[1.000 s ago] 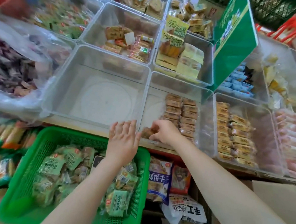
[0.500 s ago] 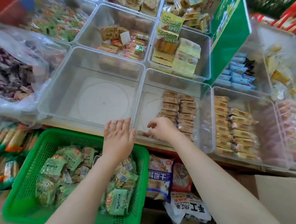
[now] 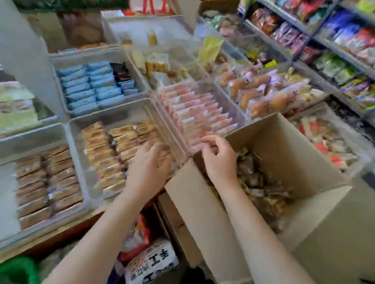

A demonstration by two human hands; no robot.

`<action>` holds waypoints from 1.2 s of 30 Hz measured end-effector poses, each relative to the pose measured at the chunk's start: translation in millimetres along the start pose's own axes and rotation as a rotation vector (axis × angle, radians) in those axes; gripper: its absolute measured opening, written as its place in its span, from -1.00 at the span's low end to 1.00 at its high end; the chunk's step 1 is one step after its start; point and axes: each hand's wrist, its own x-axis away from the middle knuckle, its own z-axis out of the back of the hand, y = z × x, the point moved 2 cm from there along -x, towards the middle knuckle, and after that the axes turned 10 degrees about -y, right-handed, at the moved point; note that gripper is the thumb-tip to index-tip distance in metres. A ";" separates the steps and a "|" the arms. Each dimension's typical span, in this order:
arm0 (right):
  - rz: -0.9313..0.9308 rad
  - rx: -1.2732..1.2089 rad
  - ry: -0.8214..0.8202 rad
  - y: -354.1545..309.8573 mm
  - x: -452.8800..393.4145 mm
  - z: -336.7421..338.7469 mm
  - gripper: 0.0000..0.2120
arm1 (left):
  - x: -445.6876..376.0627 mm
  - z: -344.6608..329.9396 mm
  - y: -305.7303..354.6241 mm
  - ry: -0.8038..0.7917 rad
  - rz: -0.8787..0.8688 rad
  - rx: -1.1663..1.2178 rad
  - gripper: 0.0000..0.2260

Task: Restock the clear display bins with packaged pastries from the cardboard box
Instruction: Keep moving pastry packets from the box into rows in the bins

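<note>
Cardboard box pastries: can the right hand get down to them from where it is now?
Probably yes. The right hand is over the open cardboard box, its flaps folded out, with nothing between it and the packaged pastries piled inside. The left hand is off over a neighbouring bin.

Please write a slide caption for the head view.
Both hands hover empty between pastry bins and the open cardboard box.

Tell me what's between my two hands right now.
In the head view, the near corner of the clear bin holding tan pastry packs, and the cardboard box's left flap edge, lie between the left hand and right hand.
</note>
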 end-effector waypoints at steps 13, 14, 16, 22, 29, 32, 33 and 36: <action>-0.696 0.123 -0.445 255.6 -91.9 101.8 -0.35 | -93.4 -164.6 102.4 -0.006 -0.023 -0.590 -0.17; -0.689 0.100 -0.486 258.7 -94.6 96.1 -0.34 | -94.4 -164.7 100.7 0.003 -0.027 -0.589 -0.16; -0.709 0.084 -0.539 260.7 -96.3 86.1 -0.34 | -96.4 -164.2 100.1 -0.001 -0.018 -0.578 -0.19; -0.722 -0.125 -0.459 235.1 -101.7 92.0 -0.70 | -95.6 -162.2 101.9 -0.046 0.007 -0.530 -0.23; -0.391 -1.015 -1.006 129.5 -64.8 120.3 -0.60 | -69.6 -107.7 121.5 -0.051 0.123 0.450 -0.74; -0.344 -1.228 -1.158 88.7 -48.3 98.2 -0.49 | -48.6 -73.9 100.1 -0.117 0.101 0.802 -0.65; -0.323 -1.212 -1.208 74.5 -43.4 85.5 -0.47 | -39.8 -64.0 89.4 -0.151 0.089 0.851 -0.62; -0.284 -1.045 -1.271 38.3 -28.1 37.9 -0.44 | -7.9 -34.0 52.1 -0.123 0.110 0.970 -0.62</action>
